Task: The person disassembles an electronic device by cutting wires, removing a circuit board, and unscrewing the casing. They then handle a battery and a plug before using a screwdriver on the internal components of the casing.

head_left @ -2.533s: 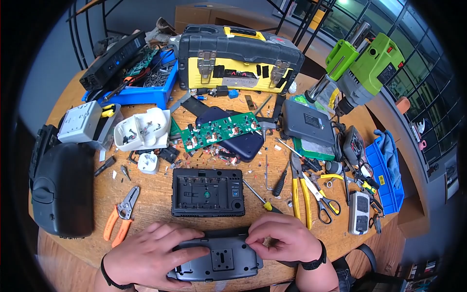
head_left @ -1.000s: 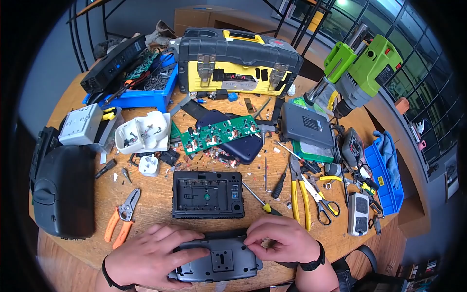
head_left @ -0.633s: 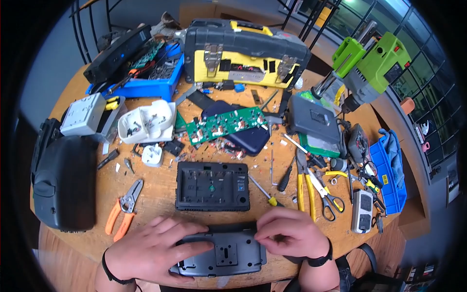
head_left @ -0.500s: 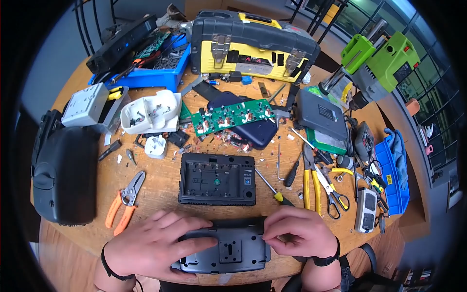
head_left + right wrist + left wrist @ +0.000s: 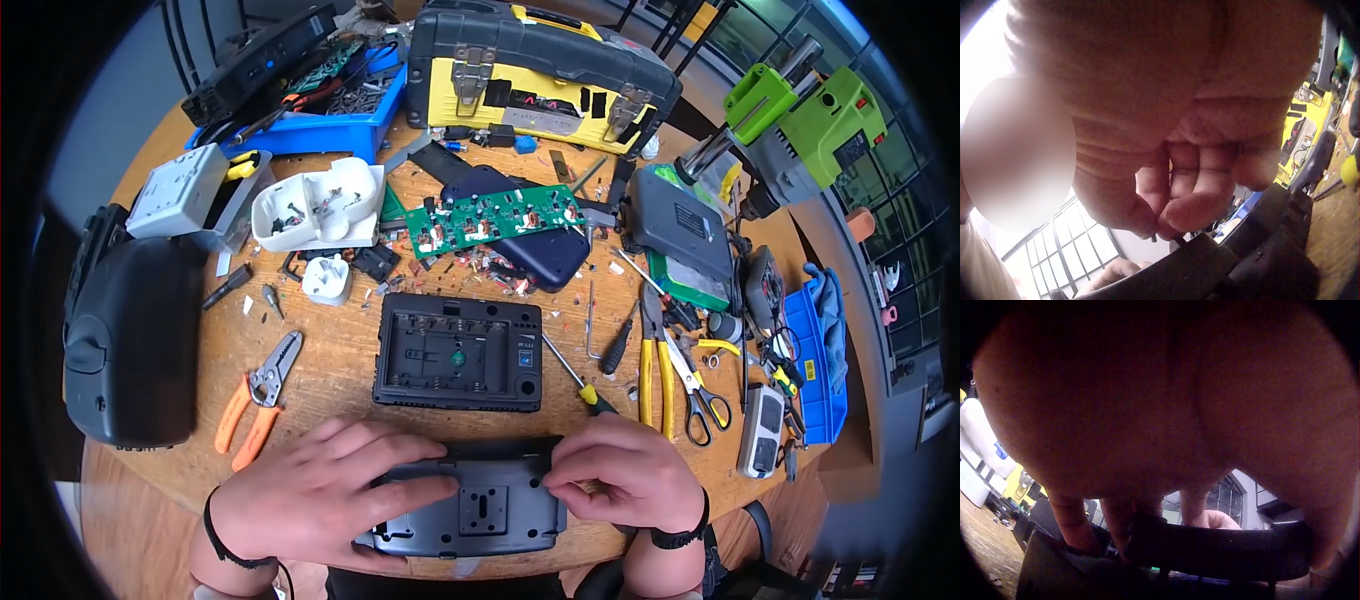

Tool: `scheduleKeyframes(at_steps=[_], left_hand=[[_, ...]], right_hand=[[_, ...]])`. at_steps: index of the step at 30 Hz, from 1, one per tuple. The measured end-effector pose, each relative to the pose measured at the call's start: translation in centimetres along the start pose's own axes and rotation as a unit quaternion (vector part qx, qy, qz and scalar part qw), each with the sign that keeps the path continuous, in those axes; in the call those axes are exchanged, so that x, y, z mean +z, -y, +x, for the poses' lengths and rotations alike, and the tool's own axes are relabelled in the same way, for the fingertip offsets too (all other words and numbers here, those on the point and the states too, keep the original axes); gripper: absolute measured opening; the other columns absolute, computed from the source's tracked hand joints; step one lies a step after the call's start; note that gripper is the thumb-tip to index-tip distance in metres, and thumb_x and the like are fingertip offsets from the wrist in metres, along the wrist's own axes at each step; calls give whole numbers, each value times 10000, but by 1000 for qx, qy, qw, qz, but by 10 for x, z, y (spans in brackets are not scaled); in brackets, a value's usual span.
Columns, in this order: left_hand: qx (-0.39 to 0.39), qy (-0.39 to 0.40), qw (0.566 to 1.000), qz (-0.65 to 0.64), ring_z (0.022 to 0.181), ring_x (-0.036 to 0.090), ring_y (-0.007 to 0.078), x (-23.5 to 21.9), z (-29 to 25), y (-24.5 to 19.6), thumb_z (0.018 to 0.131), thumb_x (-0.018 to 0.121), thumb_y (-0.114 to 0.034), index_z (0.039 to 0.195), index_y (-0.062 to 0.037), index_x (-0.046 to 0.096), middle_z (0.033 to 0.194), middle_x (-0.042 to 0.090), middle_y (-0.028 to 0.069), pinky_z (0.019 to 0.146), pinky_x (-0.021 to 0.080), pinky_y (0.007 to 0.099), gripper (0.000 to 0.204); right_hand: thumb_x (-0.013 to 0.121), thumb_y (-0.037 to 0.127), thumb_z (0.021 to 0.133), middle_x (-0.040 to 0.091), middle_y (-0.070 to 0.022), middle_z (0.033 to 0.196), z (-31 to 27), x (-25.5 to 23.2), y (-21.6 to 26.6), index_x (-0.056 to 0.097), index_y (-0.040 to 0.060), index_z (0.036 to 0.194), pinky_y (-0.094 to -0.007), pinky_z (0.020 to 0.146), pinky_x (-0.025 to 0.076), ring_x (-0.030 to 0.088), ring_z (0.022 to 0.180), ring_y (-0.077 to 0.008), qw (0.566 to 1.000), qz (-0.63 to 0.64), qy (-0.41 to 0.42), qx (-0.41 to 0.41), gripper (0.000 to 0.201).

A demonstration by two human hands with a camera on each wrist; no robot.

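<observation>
A dark plastic housing (image 5: 430,527) lies at the table's near edge, its plate with a slot facing up. The left hand (image 5: 315,490) grips its left part, fingers spread over the top and thumb at the near side; the left wrist view shows this hand (image 5: 1147,412) around the dark body (image 5: 1216,553). At the housing's upper right corner hole, the right hand (image 5: 630,478) has thumb and index finger pinched together. In the right wrist view a small dark tip (image 5: 1154,237) shows between them; most of it is hidden.
Beyond the housing lies a black battery-compartment part (image 5: 458,352). Orange-handled strippers (image 5: 262,395) are at left; a screwdriver (image 5: 572,372), yellow-handled pliers (image 5: 656,370) and scissors (image 5: 698,385) at right. Behind are a green circuit board (image 5: 495,222) and toolbox (image 5: 545,90).
The head view has shifted, so the table's things appear higher and slightly further right. Both hands keep the same hold and place on the housing.
</observation>
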State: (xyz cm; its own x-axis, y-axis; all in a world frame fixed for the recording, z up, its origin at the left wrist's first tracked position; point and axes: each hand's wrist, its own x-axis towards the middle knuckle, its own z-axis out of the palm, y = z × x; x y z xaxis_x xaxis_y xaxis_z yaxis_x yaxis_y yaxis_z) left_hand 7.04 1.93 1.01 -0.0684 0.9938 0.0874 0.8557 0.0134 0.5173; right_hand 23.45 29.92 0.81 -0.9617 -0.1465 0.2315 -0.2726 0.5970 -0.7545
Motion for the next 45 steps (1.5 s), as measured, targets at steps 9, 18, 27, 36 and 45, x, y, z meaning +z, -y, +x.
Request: scheduleKeyframes(at_steps=[9, 18, 27, 36, 45], left_hand=[[-9, 2, 1000, -7, 1056, 605, 241, 0, 0, 0, 690, 899, -488, 1320, -115, 682, 1324, 635, 56, 900, 460, 356, 764], [-10, 2, 1000, -3, 1061, 609, 235, -1, 1, -1, 685, 900, -492, 1314, -118, 685, 1319, 641, 51, 901, 458, 352, 763], [-13, -1, 1000, -1, 1068, 609, 229, 0, 0, -1, 675, 904, -495, 1301, -128, 699, 1311, 646, 42, 892, 455, 346, 754], [-9, -3, 1000, 3, 1062, 610, 228, -1, 1, -1, 679, 901, -503, 1302, -131, 701, 1306, 646, 40, 886, 454, 343, 752], [-7, -3, 1000, 1, 1064, 609, 228, -1, 1, -1, 686, 896, -508, 1303, -135, 702, 1309, 645, 38, 888, 454, 345, 747]], right_hand=[[814, -11, 796, 709, -70, 955, -1, 2, 0, 732, 65, 963, -349, 712, 558, 694, 830, -250, 1000, 4, -9, 3, 200], [827, -5, 786, 686, -60, 935, 1, 2, 0, 743, 71, 941, -350, 697, 546, 677, 808, -243, 1000, 0, -1, -12, 192], [844, 27, 771, 667, -48, 930, 3, 2, 0, 749, 74, 930, -358, 732, 536, 663, 820, -242, 999, -27, 16, -6, 191], [881, 65, 771, 681, -49, 907, 2, 3, -5, 787, 78, 934, -343, 698, 482, 652, 795, -220, 999, -42, 24, -21, 188], [884, 93, 773, 687, -43, 903, 2, 2, -4, 786, 86, 929, -347, 715, 485, 657, 806, -218, 998, -55, 30, -12, 184]])
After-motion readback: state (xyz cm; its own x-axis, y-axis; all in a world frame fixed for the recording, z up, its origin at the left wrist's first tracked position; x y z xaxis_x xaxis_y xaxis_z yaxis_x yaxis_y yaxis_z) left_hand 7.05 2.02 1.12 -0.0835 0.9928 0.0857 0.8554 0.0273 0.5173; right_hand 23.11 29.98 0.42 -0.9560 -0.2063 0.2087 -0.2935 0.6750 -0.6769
